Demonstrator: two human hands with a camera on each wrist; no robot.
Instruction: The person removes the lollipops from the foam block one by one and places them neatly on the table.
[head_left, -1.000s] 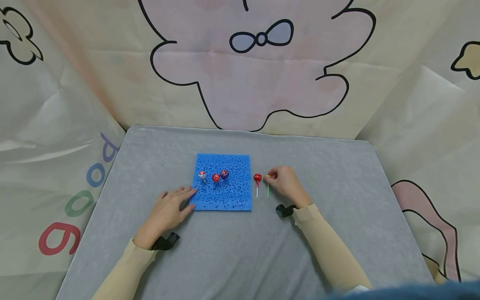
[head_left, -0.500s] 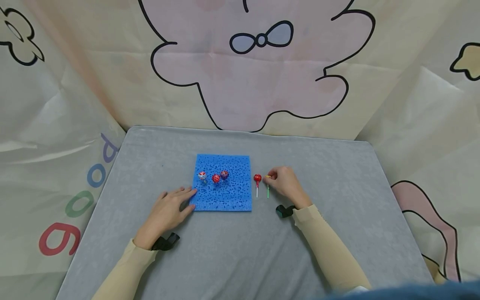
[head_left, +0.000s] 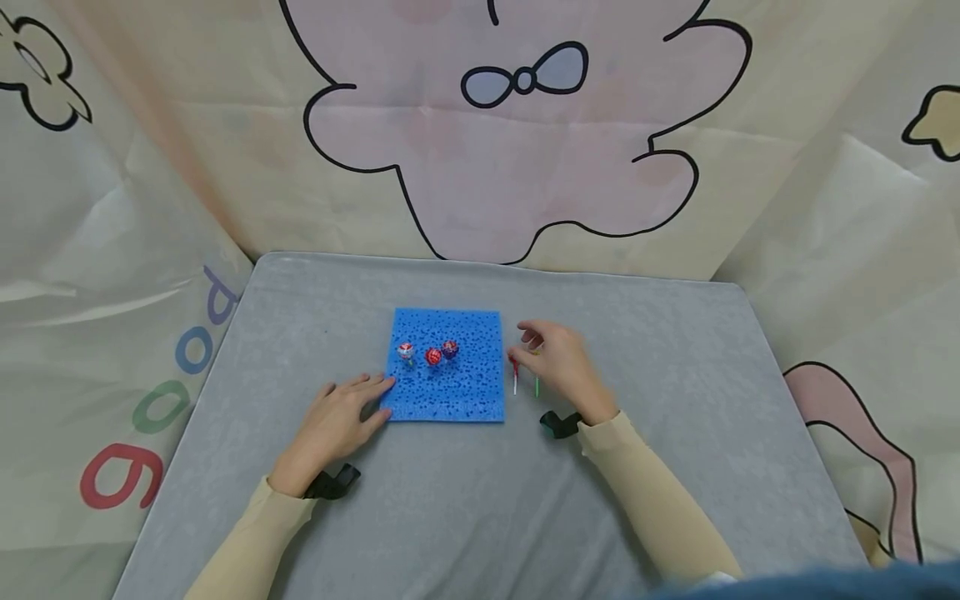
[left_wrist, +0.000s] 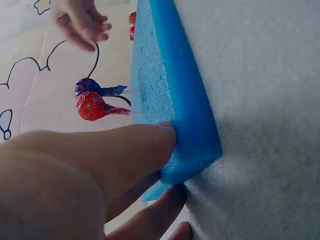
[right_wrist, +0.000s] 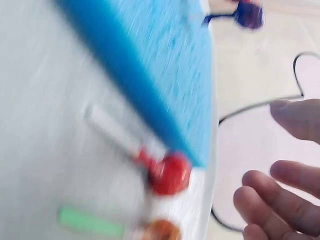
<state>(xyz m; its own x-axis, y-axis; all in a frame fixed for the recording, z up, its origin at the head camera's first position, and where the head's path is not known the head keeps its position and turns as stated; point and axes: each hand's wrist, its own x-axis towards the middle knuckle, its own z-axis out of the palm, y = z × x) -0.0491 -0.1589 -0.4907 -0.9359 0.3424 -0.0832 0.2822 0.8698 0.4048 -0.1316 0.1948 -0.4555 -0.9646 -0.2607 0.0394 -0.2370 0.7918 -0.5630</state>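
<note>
A blue foam block (head_left: 476, 396) lies on the grey table. My left hand (head_left: 341, 423) rests at its near left corner, fingers fairly straight, thumb (left_wrist: 155, 142) against the edge. Three wrapped lollipops stand upright in the foam: a pale red-and-white one (head_left: 406, 351), a red one (head_left: 433, 357) and a purple one (head_left: 450, 348). To the right of the block lie a red lollipop (right_wrist: 170, 175) with a white stick and an orange-headed lollipop (right_wrist: 162, 231) with a green stick. My right hand (head_left: 558, 358) hovers over these two, fingers parted and holding nothing.
The grey cloth-covered table (head_left: 450, 508) extends around the block. Printed fabric (head_left: 585, 183) hangs behind it and on both sides. Something fuzzy and blue (head_left: 825, 583) shows at the lower right edge.
My right hand has let go of the green-stick lollipop's head and shifted a little left over the red one, its fingers spreading. The left hand and the foam block stay put.
</note>
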